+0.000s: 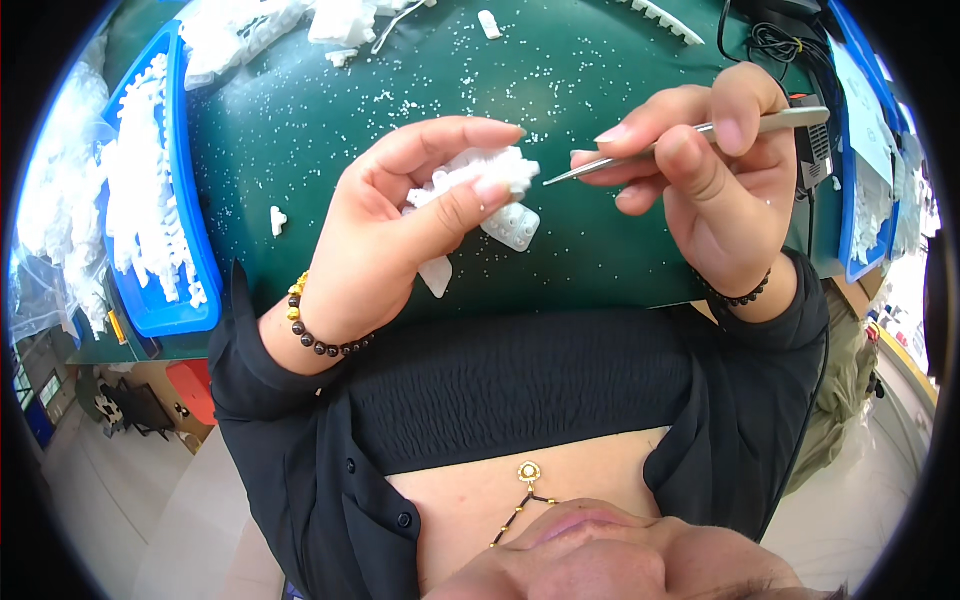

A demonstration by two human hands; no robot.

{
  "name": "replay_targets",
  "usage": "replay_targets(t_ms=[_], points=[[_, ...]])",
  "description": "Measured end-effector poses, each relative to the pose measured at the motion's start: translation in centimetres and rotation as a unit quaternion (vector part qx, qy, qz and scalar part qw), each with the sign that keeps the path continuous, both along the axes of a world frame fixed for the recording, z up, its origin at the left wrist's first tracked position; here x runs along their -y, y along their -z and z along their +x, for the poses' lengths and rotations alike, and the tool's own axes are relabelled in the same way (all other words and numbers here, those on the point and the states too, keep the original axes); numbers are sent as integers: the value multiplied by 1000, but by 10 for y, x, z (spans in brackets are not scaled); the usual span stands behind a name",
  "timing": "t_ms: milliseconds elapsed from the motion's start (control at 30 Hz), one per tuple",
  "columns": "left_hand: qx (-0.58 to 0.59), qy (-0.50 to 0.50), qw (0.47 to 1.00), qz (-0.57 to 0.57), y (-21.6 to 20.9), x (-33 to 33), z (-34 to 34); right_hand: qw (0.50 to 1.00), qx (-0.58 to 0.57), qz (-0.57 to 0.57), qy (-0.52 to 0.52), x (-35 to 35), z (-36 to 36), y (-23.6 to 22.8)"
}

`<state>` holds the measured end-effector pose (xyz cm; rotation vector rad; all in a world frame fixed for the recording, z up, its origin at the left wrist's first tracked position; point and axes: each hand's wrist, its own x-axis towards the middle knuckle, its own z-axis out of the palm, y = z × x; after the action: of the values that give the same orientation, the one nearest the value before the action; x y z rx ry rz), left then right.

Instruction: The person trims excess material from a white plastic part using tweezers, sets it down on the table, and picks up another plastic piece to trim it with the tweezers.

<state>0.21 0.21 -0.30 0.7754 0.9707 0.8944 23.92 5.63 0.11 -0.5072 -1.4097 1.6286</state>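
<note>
My left hand (385,205) is closed around a cluster of small white moulded pieces (515,168), its thumb pressing on them and the index finger arched above. Below the thumb, a white block with rounded bumps (512,228) sticks out; whether it belongs to the cluster I cannot tell. In my right hand (720,165), metal tweezers (790,119) are pinched between thumb and fingers. Their fine tip points left and ends just short of the cluster, apart from it. The palm side of the left hand hides part of the pieces.
White granules (400,85) are scattered over the green table (600,260). A blue tray (208,285) of white parts stands at left, beside clear bags (60,200). Loose white pieces (278,221) lie about. At right are a coiled black cable (775,42) and another blue bin (860,258).
</note>
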Motion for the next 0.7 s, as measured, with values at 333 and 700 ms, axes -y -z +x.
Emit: replay_targets(t_ms=[333, 700], points=[[59, -17, 995, -72, -2, -2, 0, 984, 92, 154, -20, 2, -5, 0], [55, 8, 995, -82, -2, -2, 2, 978, 59, 200, -23, 0, -1, -2]])
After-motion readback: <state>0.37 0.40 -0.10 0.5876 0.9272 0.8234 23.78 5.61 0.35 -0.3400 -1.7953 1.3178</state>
